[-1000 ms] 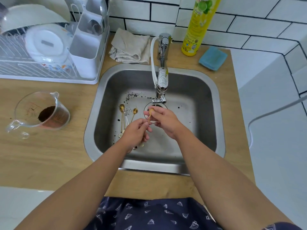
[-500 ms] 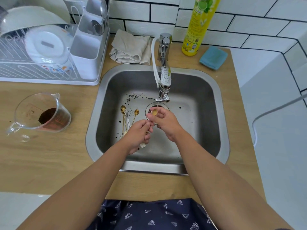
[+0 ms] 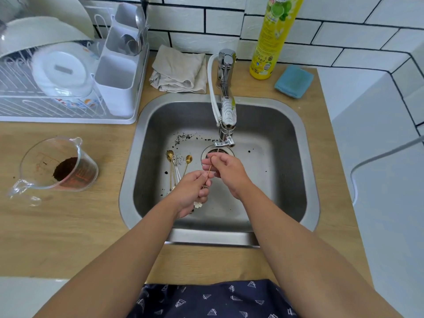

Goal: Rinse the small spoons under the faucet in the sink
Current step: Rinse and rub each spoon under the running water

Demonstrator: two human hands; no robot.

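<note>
Gold spoon [image 3: 209, 169]: light, stiff, likely slippery wet. Pinched by left hand [image 3: 191, 191] at stem, right hand [image 3: 226, 172] above, at bowl.

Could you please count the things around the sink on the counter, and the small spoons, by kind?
Small spoons lying in the sink: at least 3, bunched, exact count unclear
Small spoon held by left hand and right hand: 1
Measuring jug: 1
Folded beige cloth: 1
Yellow bottle: 1
Blue sponge cloth: 1
Dish rack: 1
Total: at least 9
</note>
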